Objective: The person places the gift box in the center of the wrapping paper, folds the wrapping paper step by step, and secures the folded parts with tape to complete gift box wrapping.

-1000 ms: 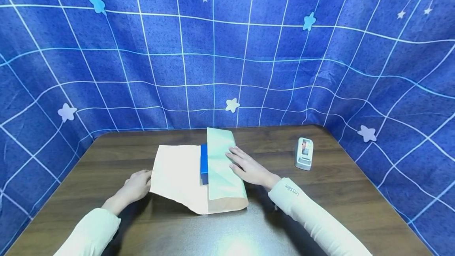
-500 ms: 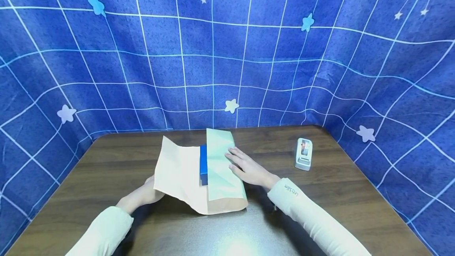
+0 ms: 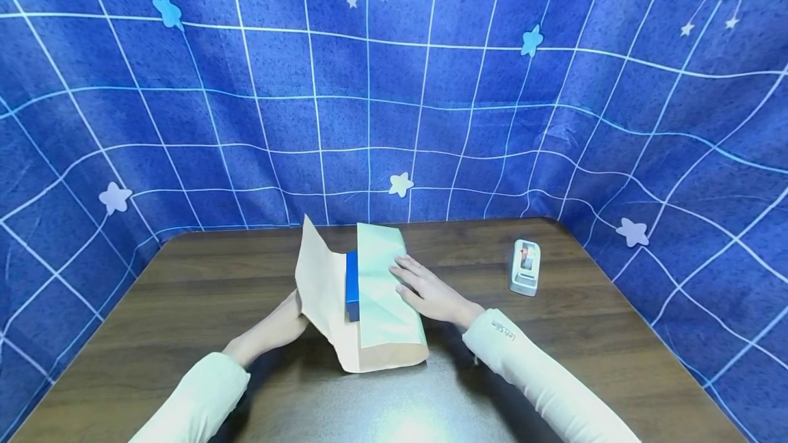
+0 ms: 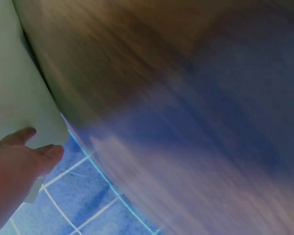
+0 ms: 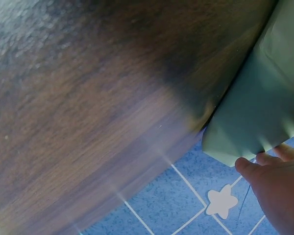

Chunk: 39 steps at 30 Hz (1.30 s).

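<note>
A sheet of wrapping paper, pale green outside and cream inside, lies around a blue box [image 3: 351, 286] in the middle of the table. Its right side, the green flap [image 3: 383, 286], is folded over the box. The left flap [image 3: 323, 292] stands raised and tilted toward the box, whose blue left part shows between the flaps. My left hand [image 3: 275, 325] is behind the raised flap, its fingers against the green outer side [image 4: 24, 73] in the left wrist view; the head view hides the fingertips. My right hand [image 3: 431, 291] rests with outstretched fingers on the folded green flap.
A small white device [image 3: 524, 267] with a picture on its top stands at the right of the brown wooden table [image 3: 203, 279]. A blue curtain [image 3: 394, 101] with white grid lines and stars surrounds the table's back and sides.
My left hand has moved right, tipping the left flap from nearly flat up toward the blue box. The right hand has stayed on the green flap.
</note>
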Each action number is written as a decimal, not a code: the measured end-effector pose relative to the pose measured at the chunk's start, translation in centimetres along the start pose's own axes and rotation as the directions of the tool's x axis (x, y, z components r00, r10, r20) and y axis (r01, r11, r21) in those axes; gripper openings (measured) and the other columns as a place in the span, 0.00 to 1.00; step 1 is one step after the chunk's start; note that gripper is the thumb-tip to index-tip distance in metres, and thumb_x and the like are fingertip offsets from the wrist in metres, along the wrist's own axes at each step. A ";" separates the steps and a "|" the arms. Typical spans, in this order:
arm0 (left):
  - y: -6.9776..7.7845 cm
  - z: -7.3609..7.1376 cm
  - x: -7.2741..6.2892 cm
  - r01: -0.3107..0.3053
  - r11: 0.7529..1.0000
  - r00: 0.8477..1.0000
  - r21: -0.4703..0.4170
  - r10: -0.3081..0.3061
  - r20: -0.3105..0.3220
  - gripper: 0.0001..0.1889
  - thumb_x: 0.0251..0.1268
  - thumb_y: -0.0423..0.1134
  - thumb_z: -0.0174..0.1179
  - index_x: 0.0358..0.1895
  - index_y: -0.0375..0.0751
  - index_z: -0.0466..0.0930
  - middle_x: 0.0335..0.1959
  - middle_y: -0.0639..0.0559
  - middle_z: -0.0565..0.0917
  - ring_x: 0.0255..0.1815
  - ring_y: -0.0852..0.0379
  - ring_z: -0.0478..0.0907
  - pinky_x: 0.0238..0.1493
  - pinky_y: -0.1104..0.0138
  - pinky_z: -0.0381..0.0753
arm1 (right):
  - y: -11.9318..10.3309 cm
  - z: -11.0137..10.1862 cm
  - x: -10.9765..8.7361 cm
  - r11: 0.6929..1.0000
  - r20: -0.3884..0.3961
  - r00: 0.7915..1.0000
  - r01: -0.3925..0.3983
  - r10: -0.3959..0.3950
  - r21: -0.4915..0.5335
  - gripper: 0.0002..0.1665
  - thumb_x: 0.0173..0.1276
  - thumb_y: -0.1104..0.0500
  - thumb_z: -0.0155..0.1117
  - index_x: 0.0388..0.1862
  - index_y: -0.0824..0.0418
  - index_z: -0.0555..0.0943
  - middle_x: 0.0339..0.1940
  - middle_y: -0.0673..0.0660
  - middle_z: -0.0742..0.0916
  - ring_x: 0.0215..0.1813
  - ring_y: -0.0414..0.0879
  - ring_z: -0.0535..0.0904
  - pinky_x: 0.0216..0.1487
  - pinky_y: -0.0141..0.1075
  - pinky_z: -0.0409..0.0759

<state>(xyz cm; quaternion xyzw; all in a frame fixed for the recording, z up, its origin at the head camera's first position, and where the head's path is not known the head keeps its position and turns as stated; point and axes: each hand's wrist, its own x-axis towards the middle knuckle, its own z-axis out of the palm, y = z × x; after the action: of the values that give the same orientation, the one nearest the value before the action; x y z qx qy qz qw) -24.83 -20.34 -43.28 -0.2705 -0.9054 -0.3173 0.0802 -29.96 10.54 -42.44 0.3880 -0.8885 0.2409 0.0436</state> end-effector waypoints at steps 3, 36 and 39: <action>0.3 0.4 0.7 0.020 0.998 1.000 -0.060 -0.020 0.008 0.35 0.62 0.22 0.41 0.70 0.29 0.35 0.70 0.31 0.49 0.71 0.37 0.48 0.66 0.47 0.50 | 0.1 0.0 0.0 1.000 -0.005 1.000 0.009 -0.009 0.001 0.29 0.73 0.50 0.41 0.69 0.60 0.61 0.73 0.61 0.59 0.74 0.56 0.47 0.71 0.49 0.50; 3.6 1.7 2.0 0.024 0.999 0.999 0.031 -0.026 0.041 0.25 0.72 0.48 0.40 0.70 0.52 0.55 0.71 0.41 0.56 0.71 0.36 0.48 0.63 0.36 0.47 | 0.1 0.3 0.0 1.000 -0.028 1.000 -0.008 0.008 0.026 0.28 0.73 0.50 0.42 0.68 0.60 0.61 0.72 0.61 0.60 0.74 0.57 0.48 0.71 0.49 0.52; 3.7 1.8 2.0 0.036 0.998 0.998 0.057 -0.039 0.047 0.24 0.72 0.50 0.40 0.69 0.56 0.57 0.71 0.41 0.55 0.71 0.35 0.47 0.61 0.34 0.47 | 0.1 0.3 0.0 1.000 -0.037 0.999 0.000 0.001 0.023 0.28 0.73 0.51 0.42 0.68 0.61 0.62 0.72 0.61 0.61 0.74 0.57 0.49 0.70 0.50 0.52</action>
<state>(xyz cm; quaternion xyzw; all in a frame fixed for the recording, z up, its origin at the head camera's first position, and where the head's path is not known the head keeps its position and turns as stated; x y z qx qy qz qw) -24.47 -15.93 -42.12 -0.2587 -0.9205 -0.2867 0.0600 -29.99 10.42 -42.74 0.3839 -0.8847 0.2583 0.0554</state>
